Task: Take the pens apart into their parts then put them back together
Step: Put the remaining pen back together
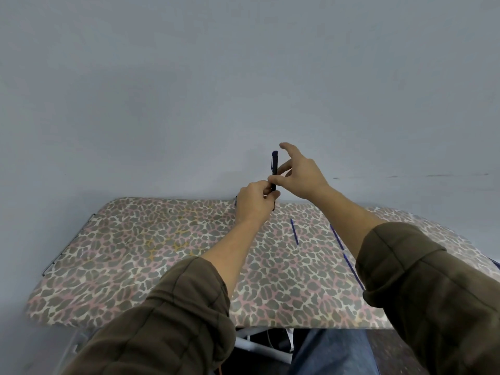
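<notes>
A dark blue pen (274,167) stands upright above the far edge of the table, its clip end on top. My left hand (253,203) grips the pen's lower end with curled fingers. My right hand (296,174) pinches the middle of the pen between thumb and forefinger, its other fingers spread upward. A thin blue refill (294,231) lies on the leopard-print tabletop (151,253) just right of my left wrist. Two more thin blue refills (336,235) (351,269) lie further right, partly hidden under my right forearm.
The table stands against a plain grey wall (243,90). A small dark part (236,200) peeks out behind my left hand at the table's far edge. White table legs (259,346) and a knee in jeans (332,353) show below the near edge.
</notes>
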`<state>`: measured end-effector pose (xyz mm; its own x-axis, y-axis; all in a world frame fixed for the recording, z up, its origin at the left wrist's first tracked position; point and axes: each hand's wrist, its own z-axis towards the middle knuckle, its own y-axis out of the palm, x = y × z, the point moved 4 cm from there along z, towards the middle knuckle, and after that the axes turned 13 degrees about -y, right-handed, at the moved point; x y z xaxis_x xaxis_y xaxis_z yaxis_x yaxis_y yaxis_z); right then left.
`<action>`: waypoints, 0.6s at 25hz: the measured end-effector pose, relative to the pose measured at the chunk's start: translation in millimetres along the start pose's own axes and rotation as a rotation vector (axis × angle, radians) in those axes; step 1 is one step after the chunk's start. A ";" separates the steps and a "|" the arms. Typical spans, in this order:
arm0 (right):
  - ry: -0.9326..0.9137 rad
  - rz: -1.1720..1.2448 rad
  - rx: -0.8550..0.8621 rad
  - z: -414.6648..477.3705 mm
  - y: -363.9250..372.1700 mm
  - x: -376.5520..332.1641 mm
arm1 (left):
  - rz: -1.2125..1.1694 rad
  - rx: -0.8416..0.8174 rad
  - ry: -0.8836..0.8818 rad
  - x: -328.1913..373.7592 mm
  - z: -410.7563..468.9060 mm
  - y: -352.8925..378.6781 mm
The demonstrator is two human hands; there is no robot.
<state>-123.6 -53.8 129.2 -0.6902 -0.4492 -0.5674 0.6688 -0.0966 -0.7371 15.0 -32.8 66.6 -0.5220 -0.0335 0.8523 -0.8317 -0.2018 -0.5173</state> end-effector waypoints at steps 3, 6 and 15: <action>-0.066 -0.081 0.015 1.9 4.2 -1.4 | 0.001 -0.002 -0.002 1.0 -0.1 -1.8; -0.079 -0.109 0.024 3.1 5.4 -3.1 | 0.002 0.004 0.010 1.2 0.1 -1.1; -0.032 -0.057 0.081 5.2 7.7 -10.7 | -0.002 0.016 -0.001 12.9 -0.2 2.4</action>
<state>-109.7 -54.3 131.5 -0.7193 -0.4685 -0.5128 0.6500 -0.1937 -0.7348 6.2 -33.5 76.4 -0.5197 -0.0342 0.8537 -0.8297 -0.2180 -0.5138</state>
